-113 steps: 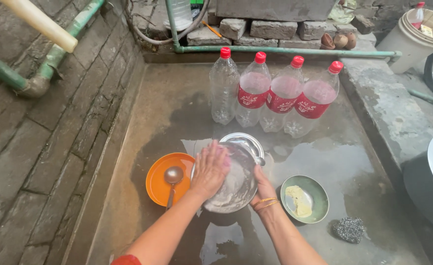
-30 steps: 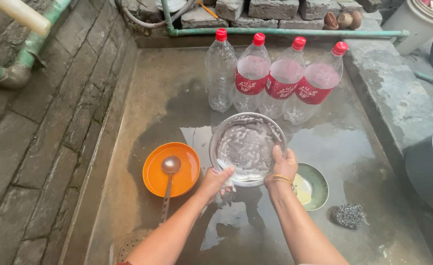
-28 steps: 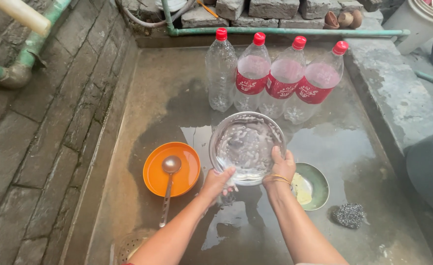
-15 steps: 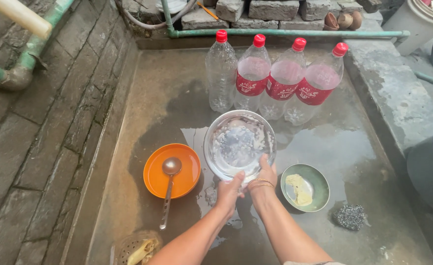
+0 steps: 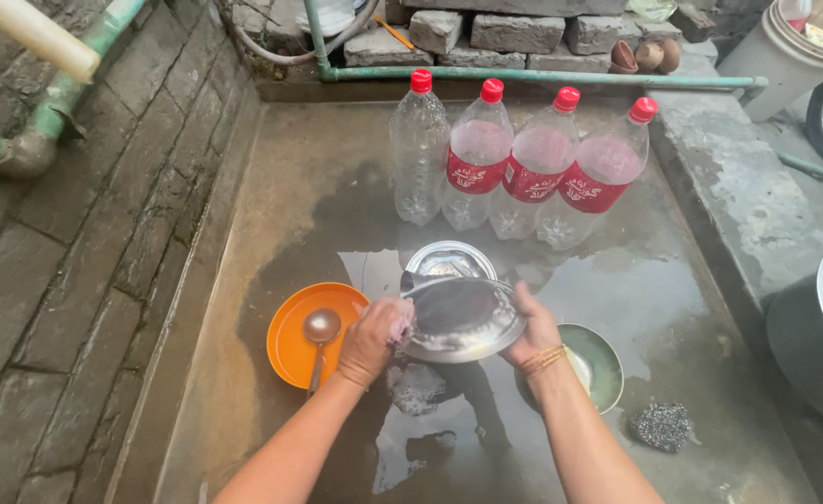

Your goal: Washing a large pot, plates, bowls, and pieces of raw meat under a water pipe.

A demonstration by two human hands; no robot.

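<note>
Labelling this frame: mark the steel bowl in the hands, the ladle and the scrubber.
steel bowl (image 5: 463,317), head view, on its upturned underside.
ladle (image 5: 322,327), head view, on its round scoop, over the orange plate.
scrubber (image 5: 660,427), head view, on its middle.

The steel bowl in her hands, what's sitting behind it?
Behind the steel bowl a second steel dish rests on the wet floor; its near part is covered. Further back stand four red-capped bottles.

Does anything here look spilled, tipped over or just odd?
Water lies pooled on the concrete floor around the hands. The rightmost plastic bottle leans left against its neighbour. Otherwise nothing stands out: left hand and right hand hold a steel bowl.
</note>
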